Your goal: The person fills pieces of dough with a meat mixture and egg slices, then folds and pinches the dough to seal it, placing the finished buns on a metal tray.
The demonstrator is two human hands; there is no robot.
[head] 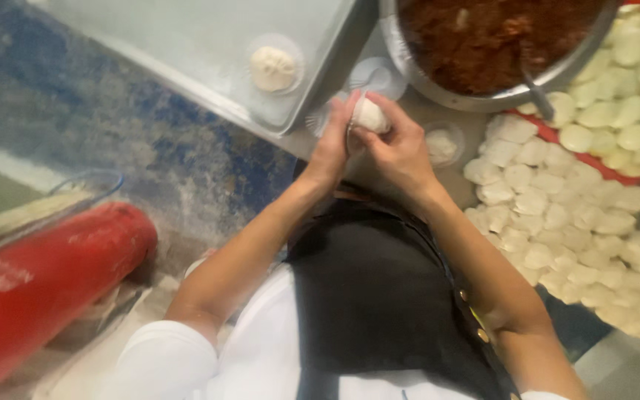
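Both my hands meet at the table edge around one white dough ball [370, 115]. My left hand [332, 144] cups it from the left, touching a thin clear paper cup. My right hand [398, 148] pinches the ball from the right. A finished dough ball in a clear cup [272, 68] sits on the metal tray [187, 52] to the upper left. A large metal bowl [438, 85] of dark red-brown filling [483, 33] stands just beyond my hands, with a spoon handle [537, 92] leaning out of it.
Several flat white dough discs [557, 215] cover the table on the right, and more lie on a red tray [616, 172]. An empty clear cup [442, 144] lies by my right hand. A red cylinder [38, 281] stands on the floor at left, under a clear container [90, 185].
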